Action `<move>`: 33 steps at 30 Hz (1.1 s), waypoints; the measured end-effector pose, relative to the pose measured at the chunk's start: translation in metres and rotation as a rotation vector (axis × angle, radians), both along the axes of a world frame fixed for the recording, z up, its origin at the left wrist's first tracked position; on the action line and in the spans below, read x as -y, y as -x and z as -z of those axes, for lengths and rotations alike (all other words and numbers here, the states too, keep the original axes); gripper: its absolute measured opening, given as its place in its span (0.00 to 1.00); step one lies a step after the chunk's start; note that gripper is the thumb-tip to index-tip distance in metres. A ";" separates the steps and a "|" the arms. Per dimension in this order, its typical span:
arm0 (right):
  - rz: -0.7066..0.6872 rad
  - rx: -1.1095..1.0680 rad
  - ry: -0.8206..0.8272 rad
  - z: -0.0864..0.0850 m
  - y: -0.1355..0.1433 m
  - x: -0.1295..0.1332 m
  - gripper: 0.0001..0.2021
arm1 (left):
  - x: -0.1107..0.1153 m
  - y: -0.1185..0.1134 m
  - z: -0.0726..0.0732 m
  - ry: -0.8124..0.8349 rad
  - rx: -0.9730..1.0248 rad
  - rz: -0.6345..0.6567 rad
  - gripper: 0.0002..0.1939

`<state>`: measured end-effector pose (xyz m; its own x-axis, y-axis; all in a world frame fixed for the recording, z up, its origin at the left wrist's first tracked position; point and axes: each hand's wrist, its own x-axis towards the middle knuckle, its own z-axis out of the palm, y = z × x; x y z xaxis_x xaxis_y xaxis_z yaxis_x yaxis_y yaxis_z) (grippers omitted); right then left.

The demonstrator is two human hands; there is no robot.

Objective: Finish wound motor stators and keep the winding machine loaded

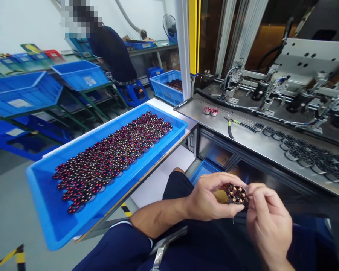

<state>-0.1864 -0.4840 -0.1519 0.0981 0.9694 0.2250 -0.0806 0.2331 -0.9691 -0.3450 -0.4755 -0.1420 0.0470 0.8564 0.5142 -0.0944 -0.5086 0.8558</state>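
Above my lap, my left hand [207,197] is closed round the rim of a motor stator [237,194], a black ring with copper windings facing up. My right hand [268,218] meets its right edge, thumb and forefinger pinched together. What that pinch holds, if anything, is too small to make out. A thin wire end hangs below the stator. On the metal bench ahead lie pliers [241,125] with green-and-black handles, near two stators with red windings [210,111]. Several black rings [302,148] stand in rows along the bench to the right.
A long blue tray [39,188] on my left holds many wound stators [113,154]. Machine fixtures [274,88] stand behind the bench. Blue bins [79,75] sit on racks at the far left. A person [113,52] in dark clothes sits at another bench.
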 end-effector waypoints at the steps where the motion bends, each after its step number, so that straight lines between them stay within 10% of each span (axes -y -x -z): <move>1: -0.018 -0.017 -0.008 0.001 -0.001 0.000 0.07 | 0.000 0.000 0.000 0.043 0.032 0.020 0.20; 24: -0.077 0.105 -0.169 -0.005 -0.016 0.015 0.05 | 0.003 0.003 -0.004 0.019 0.022 0.056 0.22; 33: -0.261 0.398 -0.572 -0.021 -0.029 -0.006 0.15 | 0.005 0.005 -0.011 0.232 0.176 0.293 0.22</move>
